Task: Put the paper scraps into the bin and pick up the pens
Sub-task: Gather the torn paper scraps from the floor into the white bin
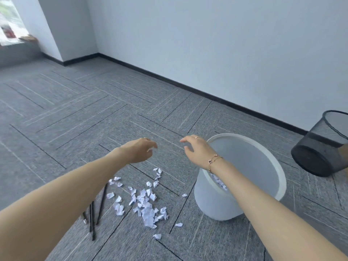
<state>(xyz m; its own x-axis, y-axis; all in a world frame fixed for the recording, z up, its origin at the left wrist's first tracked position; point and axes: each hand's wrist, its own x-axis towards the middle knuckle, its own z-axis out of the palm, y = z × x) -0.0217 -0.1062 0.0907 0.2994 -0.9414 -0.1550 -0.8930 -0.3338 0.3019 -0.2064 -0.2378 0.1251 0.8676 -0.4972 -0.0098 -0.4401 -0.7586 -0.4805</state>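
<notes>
A heap of white paper scraps (144, 201) lies on the grey carpet, with a few stray bits around it. Several black pens (101, 204) lie just left of the heap, partly under my left forearm. A white plastic bin (243, 176) stands to the right of the scraps, and some scraps (219, 182) show inside it under my right wrist. My left hand (140, 149) hangs in the air beyond the heap, fingers loosely curled, holding nothing. My right hand (196, 149) hovers beside the bin's left rim, fingers spread and empty.
A black wire-mesh basket (323, 144) stands tilted at the far right near the wall. A white wall with a dark skirting board (188, 85) runs along the back. A window (9, 21) is at the top left.
</notes>
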